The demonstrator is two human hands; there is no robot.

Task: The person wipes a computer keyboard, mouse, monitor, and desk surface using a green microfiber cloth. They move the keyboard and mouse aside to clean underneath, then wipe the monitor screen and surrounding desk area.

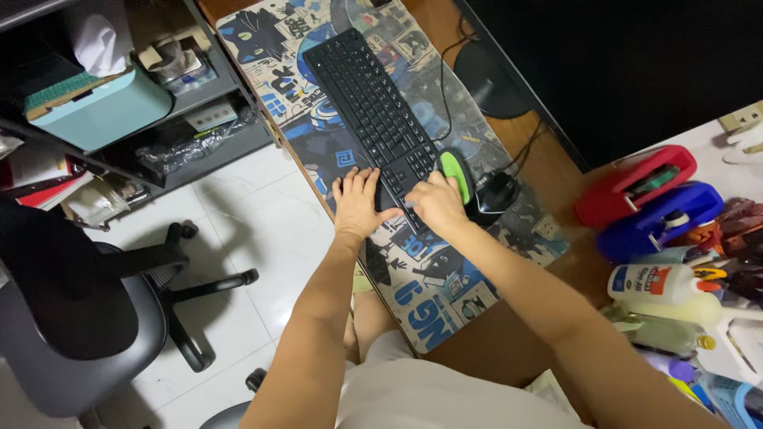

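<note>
A black keyboard [372, 107] lies slanted on a printed desk mat [445, 294]. The left hand [355, 205] and right hand [435, 202] rest flat, fingers spread, on its near end, beside the desk's left edge.

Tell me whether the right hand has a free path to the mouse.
Probably yes: the right hand rests on the keyboard corner, with the mouse just beside it and nothing lying between them.
</note>
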